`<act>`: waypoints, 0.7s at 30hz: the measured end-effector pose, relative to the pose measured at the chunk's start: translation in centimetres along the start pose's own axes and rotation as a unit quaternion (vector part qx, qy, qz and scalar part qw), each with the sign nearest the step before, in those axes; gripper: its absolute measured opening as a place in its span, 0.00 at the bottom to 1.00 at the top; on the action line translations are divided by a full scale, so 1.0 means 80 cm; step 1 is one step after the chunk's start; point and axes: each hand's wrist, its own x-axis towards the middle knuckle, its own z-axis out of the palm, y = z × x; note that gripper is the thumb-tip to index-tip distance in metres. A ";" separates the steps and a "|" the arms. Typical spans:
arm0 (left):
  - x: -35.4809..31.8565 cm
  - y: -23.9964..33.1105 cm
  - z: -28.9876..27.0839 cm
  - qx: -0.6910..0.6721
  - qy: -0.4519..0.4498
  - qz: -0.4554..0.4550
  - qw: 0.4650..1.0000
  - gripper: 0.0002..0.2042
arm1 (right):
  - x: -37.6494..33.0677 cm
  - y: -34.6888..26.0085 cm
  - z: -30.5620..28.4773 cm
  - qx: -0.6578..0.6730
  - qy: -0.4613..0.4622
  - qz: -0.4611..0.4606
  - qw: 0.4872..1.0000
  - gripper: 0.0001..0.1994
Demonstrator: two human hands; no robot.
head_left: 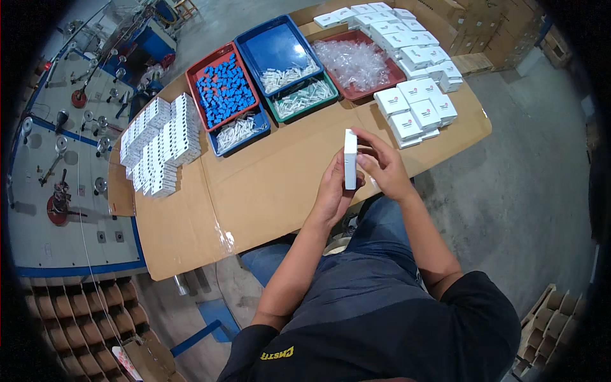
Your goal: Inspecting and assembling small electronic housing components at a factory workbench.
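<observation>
1. My dark shirt (382,331) fills the bottom of the view, both forearms reaching up from it
2. My left hand (332,191) and right hand (382,167) are close together, both gripping a small white box (350,159) held edge-on above the cardboard-covered table (267,191)
3. To my left stand stacked flat white cartons (162,143)
4. Ahead sit a red tray of blue pieces (223,89), a blue tray (280,54), a green tray (305,99)
5. Finished white boxes (417,108) lie near my right hand
</observation>
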 end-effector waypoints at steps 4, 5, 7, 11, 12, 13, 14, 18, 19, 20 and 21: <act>-0.013 0.006 0.011 0.013 0.049 0.024 0.998 0.28 | -0.005 -0.009 0.021 -0.018 0.000 -0.002 1.000 0.33; -0.013 0.007 0.009 0.054 0.048 0.024 0.997 0.28 | -0.005 -0.006 0.023 -0.019 -0.002 -0.002 1.000 0.33; -0.016 0.014 0.002 0.015 0.053 -0.019 0.998 0.31 | -0.005 0.000 0.025 -0.018 0.030 -0.052 0.998 0.34; -0.037 0.042 0.017 -0.036 0.021 -0.107 0.993 0.34 | -0.011 -0.012 0.028 -0.066 -0.020 -0.055 0.996 0.34; -0.039 0.039 0.014 -0.037 0.022 -0.107 0.993 0.34 | -0.010 -0.012 0.029 -0.124 -0.018 -0.120 0.985 0.34; -0.040 0.034 0.010 -0.014 0.035 -0.108 0.993 0.34 | -0.010 -0.011 0.031 -0.180 -0.016 -0.183 0.966 0.35; -0.040 0.028 0.006 0.009 0.047 -0.110 0.993 0.34 | -0.011 -0.008 0.033 -0.182 -0.015 -0.182 0.966 0.35; -0.044 0.020 0.005 0.063 0.073 -0.077 0.992 0.33 | -0.019 0.001 0.046 -0.168 -0.012 -0.208 0.964 0.39; -0.046 0.021 0.009 0.065 0.062 -0.032 0.995 0.32 | -0.021 0.001 0.050 -0.141 -0.004 -0.196 0.970 0.41; -0.047 0.022 0.013 0.067 0.051 0.012 0.996 0.31 | -0.022 -0.001 0.052 -0.140 -0.005 -0.196 0.970 0.41; -0.046 0.021 0.010 0.067 0.052 0.013 0.996 0.31 | -0.023 -0.004 0.053 -0.138 -0.017 -0.190 0.972 0.42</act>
